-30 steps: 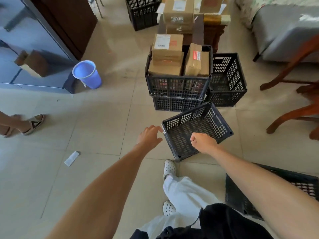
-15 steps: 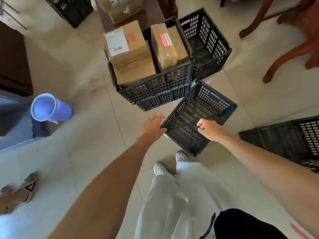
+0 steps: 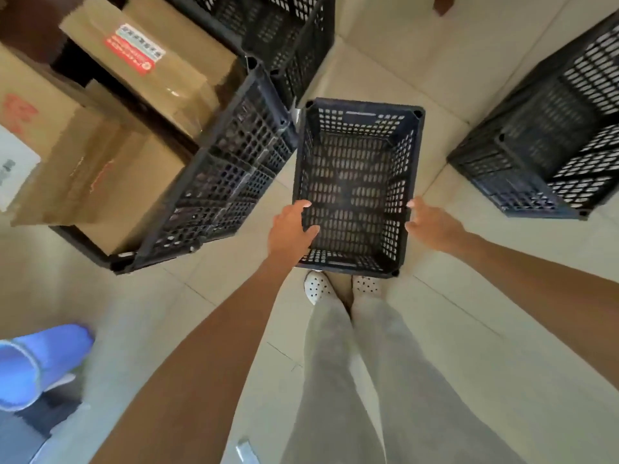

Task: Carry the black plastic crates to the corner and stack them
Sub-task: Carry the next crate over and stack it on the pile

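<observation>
Head view: empty black crate (image 3: 356,182) sits on the tile floor between both hands, just ahead of the person's shoes (image 3: 316,288), long axis running away from the body. Left hand (image 3: 291,231) grasps the left rim near the close corner, fingers hooked inside. Right hand (image 3: 432,224) is released, fingers spread, touching or just off the right wall; cannot tell which. Loaded crate (image 3: 214,182) crowds the left hand's outer side; another crate (image 3: 549,145) stands well apart beyond the right hand. Open floor lies on that side.
</observation>
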`<action>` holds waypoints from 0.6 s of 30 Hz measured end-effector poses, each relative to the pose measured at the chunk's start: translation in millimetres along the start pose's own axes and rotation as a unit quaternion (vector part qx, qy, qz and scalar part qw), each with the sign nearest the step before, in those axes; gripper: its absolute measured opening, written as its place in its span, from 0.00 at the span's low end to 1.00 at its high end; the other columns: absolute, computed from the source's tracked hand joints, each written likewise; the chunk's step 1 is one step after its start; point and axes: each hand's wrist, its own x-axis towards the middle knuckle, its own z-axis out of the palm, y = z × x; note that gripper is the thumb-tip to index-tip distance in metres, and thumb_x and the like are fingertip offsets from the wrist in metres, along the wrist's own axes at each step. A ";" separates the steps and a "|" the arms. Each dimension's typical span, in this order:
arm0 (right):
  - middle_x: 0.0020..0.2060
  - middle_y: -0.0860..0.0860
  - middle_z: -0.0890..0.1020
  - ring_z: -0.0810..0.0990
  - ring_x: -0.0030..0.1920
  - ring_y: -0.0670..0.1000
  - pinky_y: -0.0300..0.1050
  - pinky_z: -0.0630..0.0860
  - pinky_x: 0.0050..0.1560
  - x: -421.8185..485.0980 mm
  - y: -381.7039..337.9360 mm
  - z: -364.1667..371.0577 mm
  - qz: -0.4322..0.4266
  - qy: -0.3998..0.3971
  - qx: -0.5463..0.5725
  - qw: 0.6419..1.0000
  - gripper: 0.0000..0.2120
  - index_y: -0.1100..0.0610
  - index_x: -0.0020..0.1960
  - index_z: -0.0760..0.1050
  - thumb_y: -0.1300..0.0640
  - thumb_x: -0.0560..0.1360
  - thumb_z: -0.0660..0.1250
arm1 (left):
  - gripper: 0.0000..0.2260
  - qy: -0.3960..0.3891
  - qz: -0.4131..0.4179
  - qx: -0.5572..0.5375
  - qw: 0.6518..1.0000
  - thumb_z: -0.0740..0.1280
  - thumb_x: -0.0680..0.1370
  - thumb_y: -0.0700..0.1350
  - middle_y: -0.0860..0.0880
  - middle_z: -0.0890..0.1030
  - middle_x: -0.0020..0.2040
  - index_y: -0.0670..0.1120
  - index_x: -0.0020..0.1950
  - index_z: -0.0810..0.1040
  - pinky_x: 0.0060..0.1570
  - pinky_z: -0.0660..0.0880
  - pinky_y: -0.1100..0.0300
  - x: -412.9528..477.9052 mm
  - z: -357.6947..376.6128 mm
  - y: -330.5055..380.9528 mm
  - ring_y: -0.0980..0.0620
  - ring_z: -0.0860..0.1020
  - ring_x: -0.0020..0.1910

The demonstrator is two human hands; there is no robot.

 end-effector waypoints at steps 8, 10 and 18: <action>0.68 0.59 0.70 0.74 0.63 0.63 0.55 0.71 0.56 116.5 48.0 70.2 0.127 0.045 0.019 0.991 0.28 0.59 0.74 0.56 0.50 0.79 0.60 | 0.32 0.016 -0.031 -0.025 0.999 0.71 0.76 0.45 0.45 0.65 0.75 0.45 0.77 0.61 0.72 0.62 0.49 133.7 87.0 -65.2 0.44 0.65 0.73; 0.69 0.61 0.69 0.72 0.66 0.63 0.56 0.71 0.59 147.8 56.4 81.9 0.143 0.042 0.040 0.988 0.29 0.61 0.74 0.56 0.48 0.80 0.59 | 0.37 0.025 -0.050 -0.033 0.998 0.71 0.76 0.45 0.44 0.59 0.79 0.45 0.79 0.55 0.76 0.58 0.47 165.7 104.5 -78.5 0.43 0.59 0.77; 0.65 0.64 0.72 0.73 0.64 0.65 0.56 0.71 0.63 199.7 55.4 111.5 0.150 0.145 0.178 0.962 0.26 0.67 0.69 0.62 0.50 0.80 0.61 | 0.38 0.081 -0.128 -0.228 0.962 0.72 0.76 0.46 0.44 0.62 0.78 0.46 0.81 0.54 0.75 0.62 0.48 231.3 134.8 -82.3 0.44 0.62 0.77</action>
